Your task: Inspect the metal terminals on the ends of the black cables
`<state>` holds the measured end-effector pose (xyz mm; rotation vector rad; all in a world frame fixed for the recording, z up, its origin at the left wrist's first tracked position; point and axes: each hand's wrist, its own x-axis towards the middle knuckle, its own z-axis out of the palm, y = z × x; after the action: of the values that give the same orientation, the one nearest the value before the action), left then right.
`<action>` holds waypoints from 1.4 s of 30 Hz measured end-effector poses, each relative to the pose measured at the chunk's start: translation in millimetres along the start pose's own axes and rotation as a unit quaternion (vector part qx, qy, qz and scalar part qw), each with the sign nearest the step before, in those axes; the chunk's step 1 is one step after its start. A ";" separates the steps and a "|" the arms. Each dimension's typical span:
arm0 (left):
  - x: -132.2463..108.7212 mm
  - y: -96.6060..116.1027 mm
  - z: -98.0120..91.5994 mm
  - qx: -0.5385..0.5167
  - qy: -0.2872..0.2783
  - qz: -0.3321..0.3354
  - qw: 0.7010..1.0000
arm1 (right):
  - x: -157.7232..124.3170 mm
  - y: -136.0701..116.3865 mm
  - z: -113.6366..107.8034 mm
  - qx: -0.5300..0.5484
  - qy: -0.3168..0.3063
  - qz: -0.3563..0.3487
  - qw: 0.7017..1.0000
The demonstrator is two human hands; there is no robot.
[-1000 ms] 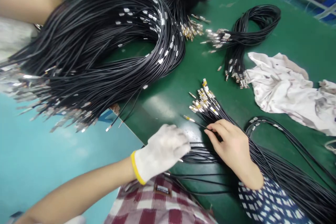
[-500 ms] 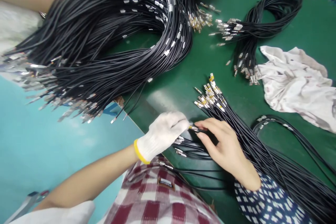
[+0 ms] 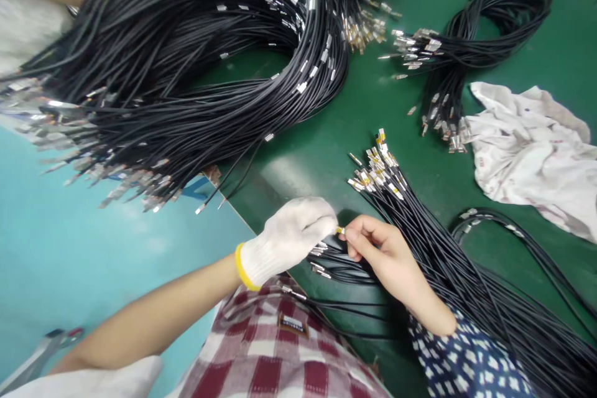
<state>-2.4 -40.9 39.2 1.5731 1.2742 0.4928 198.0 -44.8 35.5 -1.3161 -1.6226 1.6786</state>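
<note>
Head view: left hand (image 3: 289,239) and right hand (image 3: 387,255) pinch a mostly hidden terminal (image 3: 341,231).

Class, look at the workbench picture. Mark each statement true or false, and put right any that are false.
1. The left hand wears a white glove. True.
2. The right hand is gloved as well. False: it is bare.
3. Both hands pinch the same cable tip. True.
4. The crumpled cloth lies on top of the big coil of cables. False: it lies on the green table, off to the right of the coil.
5. The bundle of cables by the right hand has its metal ends fanned out on the table. True.
</note>
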 end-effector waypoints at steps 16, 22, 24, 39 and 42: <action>3.8 -6.6 5.9 0.163 0.007 0.070 0.984 | 6.0 3.0 9.4 -0.069 0.028 -0.046 0.996; 13.8 8.7 -5.9 -0.043 -0.033 -0.058 0.997 | 4.7 2.8 1.8 0.020 0.005 -0.036 0.999; 18.1 12.1 -8.2 -0.074 -0.038 -0.083 0.993 | 4.8 4.2 -0.9 0.046 0.005 -0.041 0.998; 35.2 7.7 -8.7 -0.365 -0.190 -0.165 0.896 | 6.8 7.4 -2.8 0.084 0.032 -0.042 0.995; 35.7 0.7 -4.8 -0.400 -0.216 -0.191 0.870 | 8.7 8.3 -2.7 0.060 0.048 -0.047 0.996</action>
<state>7.0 -6.8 32.3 0.6505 0.8276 0.3198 198.8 -37.8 25.5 -1.2220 -1.4823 1.6062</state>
